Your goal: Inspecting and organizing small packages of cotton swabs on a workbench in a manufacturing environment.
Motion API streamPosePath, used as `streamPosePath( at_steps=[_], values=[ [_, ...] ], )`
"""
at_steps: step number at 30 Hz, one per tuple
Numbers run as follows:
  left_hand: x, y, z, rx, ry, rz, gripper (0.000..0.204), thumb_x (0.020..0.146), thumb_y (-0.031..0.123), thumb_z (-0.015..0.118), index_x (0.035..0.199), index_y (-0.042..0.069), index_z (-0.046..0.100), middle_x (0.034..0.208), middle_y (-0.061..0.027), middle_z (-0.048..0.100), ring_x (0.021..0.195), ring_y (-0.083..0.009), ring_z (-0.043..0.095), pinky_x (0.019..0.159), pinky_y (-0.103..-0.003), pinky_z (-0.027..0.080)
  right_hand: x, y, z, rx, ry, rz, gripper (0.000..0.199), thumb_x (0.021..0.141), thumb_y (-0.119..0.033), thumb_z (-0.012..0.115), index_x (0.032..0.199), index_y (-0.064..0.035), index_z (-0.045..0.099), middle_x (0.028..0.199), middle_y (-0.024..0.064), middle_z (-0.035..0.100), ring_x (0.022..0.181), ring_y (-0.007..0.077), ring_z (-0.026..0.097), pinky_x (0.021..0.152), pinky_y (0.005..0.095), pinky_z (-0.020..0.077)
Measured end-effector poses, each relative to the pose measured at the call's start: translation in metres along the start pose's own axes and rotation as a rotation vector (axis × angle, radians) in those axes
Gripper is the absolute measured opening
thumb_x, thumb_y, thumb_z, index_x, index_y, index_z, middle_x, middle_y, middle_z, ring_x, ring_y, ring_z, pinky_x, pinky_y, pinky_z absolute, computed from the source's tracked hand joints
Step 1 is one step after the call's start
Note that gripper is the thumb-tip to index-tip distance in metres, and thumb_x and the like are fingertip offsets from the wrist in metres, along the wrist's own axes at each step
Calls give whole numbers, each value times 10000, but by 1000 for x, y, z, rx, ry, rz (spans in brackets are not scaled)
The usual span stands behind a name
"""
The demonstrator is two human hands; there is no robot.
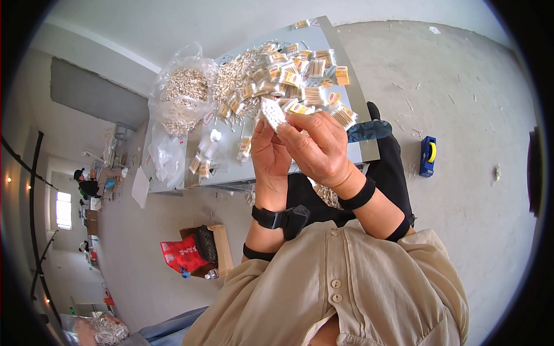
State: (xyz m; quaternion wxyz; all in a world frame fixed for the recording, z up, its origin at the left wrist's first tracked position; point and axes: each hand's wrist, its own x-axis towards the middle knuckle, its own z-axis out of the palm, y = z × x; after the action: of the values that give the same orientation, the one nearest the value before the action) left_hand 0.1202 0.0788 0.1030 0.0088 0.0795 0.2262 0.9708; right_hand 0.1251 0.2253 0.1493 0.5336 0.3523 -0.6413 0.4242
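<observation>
Swab bundle pinched between both hands above the table

The swab bundle is held up over the near part of the table. Its white tips face up toward the head camera; the tip face is longest on a slant, from the table's far left toward its near right. The sticks' own run is hidden by fingers. The left hand pinches the bundle from below and the left, the right hand from the right, fingertips close together.

Packs crowd the table beyond the hands, reaching close to its right edge; loose swabs heap to their left. Floor shows past that edge, with a blue tape dispenser. The packs bear yellow labels with red marks, too small to read.
</observation>
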Motion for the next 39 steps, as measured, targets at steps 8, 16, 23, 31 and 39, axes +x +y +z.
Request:
streamPosePath(
  at_steps=[8,16,23,31,39],
  values=[
    [1,-2,2,16,-19,39,293,883,36,539,1172,-9,515,1117,-134,602,1010,-229,603,895,-343,504,-3,1,3,-34,22,3,321,613,-103,608,921,-14,608,884,103,583,675,199,574,551,296,449],
    [1,-3,-3,-27,-2,11,291,885,40,539,1170,-16,512,1124,-131,599,1026,-221,595,914,-338,491,-4,1,2,-17,9,31,310,615,-72,635,918,-15,599,858,96,591,671,213,580,548,308,451],
    [0,-3,2,172,31,132,254,901,76,534,1138,-14,528,1085,-124,611,986,-207,604,876,-314,498,-4,1,1,91,39,218,264,670,-18,726,891,2,583,846,133,612,676,258,600,581,314,485],
    [-2,-7,12,289,68,234,183,885,65,565,1048,-18,568,1013,-112,630,929,-194,619,824,-316,517,-7,0,3,157,86,470,261,676,-39,750,870,-2,579,793,110,611,630,197,601,564,273,484],
    [-7,-19,48,654,196,481,152,891,78,569,988,-32,607,928,-102,634,775,-151,610,658,-276,532,-32,20,11,732,374,1145,130,811,-49,674,829,17,563,731,30,603,632,67,559,565,213,462]
  ],
)
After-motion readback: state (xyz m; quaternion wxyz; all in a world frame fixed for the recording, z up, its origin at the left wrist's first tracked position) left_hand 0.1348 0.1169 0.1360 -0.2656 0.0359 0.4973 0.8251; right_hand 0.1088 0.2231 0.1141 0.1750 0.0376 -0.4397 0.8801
